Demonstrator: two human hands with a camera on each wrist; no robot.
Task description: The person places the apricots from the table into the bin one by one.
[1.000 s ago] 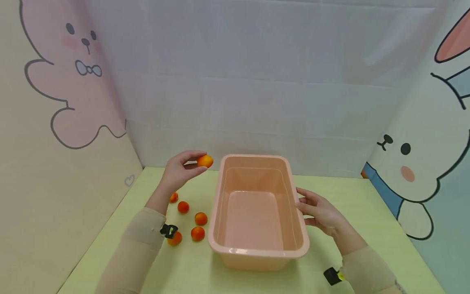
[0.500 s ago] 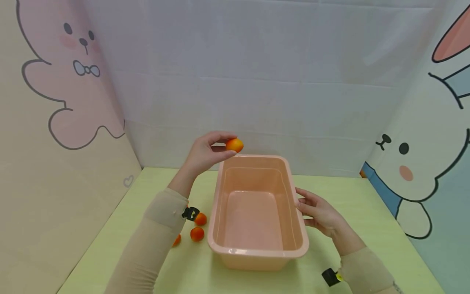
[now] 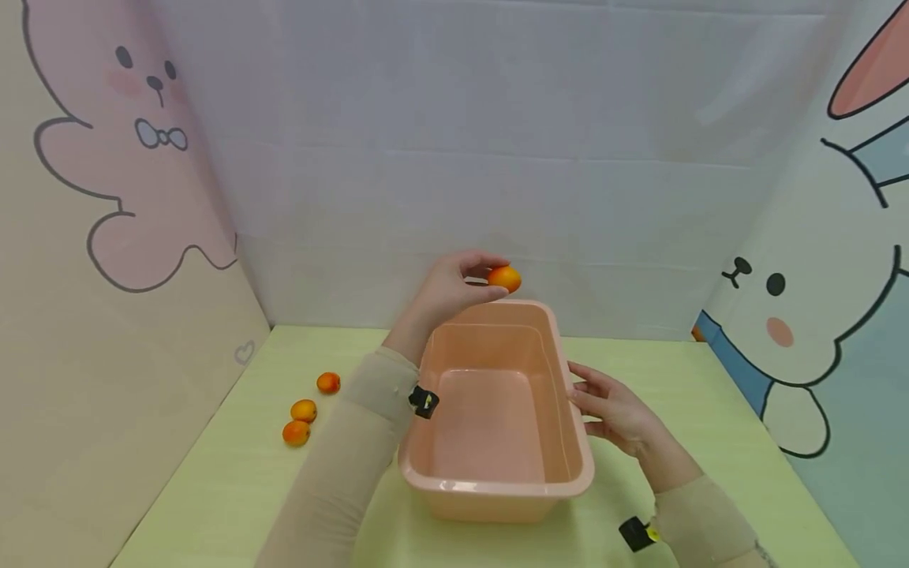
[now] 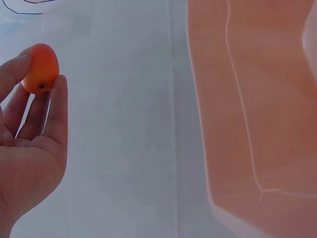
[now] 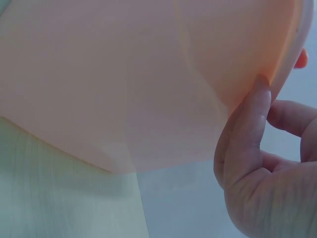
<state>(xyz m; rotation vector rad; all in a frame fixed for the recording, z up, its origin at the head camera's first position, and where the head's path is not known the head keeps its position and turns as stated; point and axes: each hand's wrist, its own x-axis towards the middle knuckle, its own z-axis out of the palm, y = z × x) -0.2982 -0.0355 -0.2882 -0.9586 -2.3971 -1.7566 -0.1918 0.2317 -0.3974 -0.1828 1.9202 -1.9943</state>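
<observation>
A small oval orange fruit (image 3: 505,278) with a dark spot at one end is pinched between the thumb and fingertips of my left hand (image 3: 461,282). That hand is raised over the far rim of a pink plastic basin (image 3: 497,491); the left forearm crosses the basin's left side. Nothing shows on the visible part of the basin's floor. At the basin's right rim, my right hand (image 3: 614,410) holds the edge. In the right wrist view, its fingertips (image 5: 261,89) lie against the outer wall just below the rim.
Left of the basin, several similar fruits lie on the pale yellow-green table (image 3: 241,489), one (image 3: 329,383) farther back and a close pair (image 3: 296,434) nearer. A white backdrop (image 3: 568,197) rises behind, with cartoon-printed side panels (image 3: 142,379).
My left hand has carried the fruit rightward and up, from left of the basin to above its far rim. The left arm uncovers some fruits and hides others. The right hand stays put.
</observation>
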